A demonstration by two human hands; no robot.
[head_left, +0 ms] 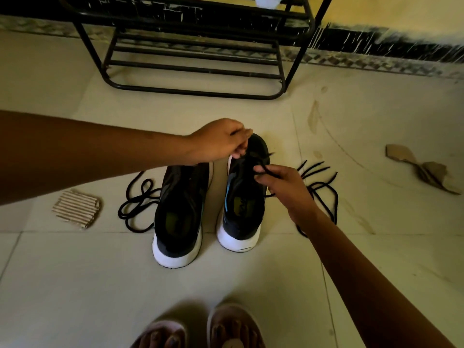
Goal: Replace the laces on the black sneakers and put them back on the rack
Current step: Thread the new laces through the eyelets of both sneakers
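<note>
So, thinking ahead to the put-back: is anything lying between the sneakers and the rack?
Nothing visible. Bare floor tile runs from the sneakers to the rack; the loose laces and cardboard scraps lie off to the sides.

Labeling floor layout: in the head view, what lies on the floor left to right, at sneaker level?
corrugated cardboard piece → loose black lace → nearer black sneaker → farther black sneaker → black lace pile → crumpled cardboard scrap

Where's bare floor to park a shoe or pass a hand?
Crowded: loose lace and ribbed cardboard beside left sneaker; left hand and right hand pinch a lace at right sneaker. Free: floor between rack and both toes; between both heels and sandals; between lace pile and torn cardboard.
</note>
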